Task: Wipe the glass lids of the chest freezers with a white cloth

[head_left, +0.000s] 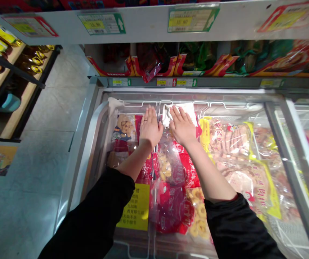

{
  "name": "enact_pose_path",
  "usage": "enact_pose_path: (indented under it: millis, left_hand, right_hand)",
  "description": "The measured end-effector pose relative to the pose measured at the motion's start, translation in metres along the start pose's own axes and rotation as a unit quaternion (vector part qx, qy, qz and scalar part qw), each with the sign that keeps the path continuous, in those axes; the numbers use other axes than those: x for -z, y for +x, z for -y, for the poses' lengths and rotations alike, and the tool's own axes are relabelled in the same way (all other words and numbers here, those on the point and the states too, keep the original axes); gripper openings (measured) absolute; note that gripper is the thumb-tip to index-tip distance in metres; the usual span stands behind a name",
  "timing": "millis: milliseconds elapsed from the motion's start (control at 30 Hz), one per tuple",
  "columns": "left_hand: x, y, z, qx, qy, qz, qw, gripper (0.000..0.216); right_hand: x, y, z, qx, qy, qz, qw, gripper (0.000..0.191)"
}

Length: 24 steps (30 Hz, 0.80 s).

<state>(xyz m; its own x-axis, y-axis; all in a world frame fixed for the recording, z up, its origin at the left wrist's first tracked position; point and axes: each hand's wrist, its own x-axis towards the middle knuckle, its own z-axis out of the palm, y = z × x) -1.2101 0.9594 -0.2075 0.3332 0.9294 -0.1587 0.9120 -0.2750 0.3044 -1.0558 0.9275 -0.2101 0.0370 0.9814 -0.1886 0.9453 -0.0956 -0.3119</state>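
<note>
My left hand (151, 126) lies flat on the clear lid (133, 239) of a chest freezer, fingers straight and close together, a ring on one of them. To its right, my right hand (182, 126) rests with fingers spread on a white cloth (193, 109), pressing it against the lid near the far edge. Part of the cloth is hidden beneath that hand. Under the lid lie red bags of frozen food (170, 210) and yellow-edged packs of sliced meat (231, 138). A yellow notice (135, 212) with printed text sits by my left forearm.
Behind the freezer, a white shelf edge (146, 23) with price tags overhangs open cartons (154, 59) of packaged goods. Bottles (32, 59) stand on a wooden rack at the left, beside grey floor tiles (41, 172). A metal frame bar (289, 162) crosses the freezer at right.
</note>
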Motion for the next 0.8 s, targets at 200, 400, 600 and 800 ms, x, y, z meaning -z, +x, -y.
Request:
enact_pose_path:
  millis: [200,400,600,800]
  left_hand:
    - [0.001,0.0,-0.001,-0.004,0.004,0.007,1.0,0.066]
    - [0.005,-0.002,0.0,-0.01,0.009,0.005,1.0,0.063]
    - [0.001,0.001,0.002,-0.017,-0.011,-0.015,1.0,0.062]
    - [0.009,0.003,0.028,-0.1,-0.016,0.013,0.995,0.061]
  right_hand:
    - [-0.007,0.003,0.018,0.052,0.001,0.015,0.999,0.067]
    - [-0.001,0.052,0.02,0.071,0.011,0.032,0.997,0.068]
    - [-0.004,0.037,0.013,0.019,0.005,0.014,1.0,0.068]
    - [-0.009,0.011,0.034,0.02,-0.012,0.007,1.0,0.068]
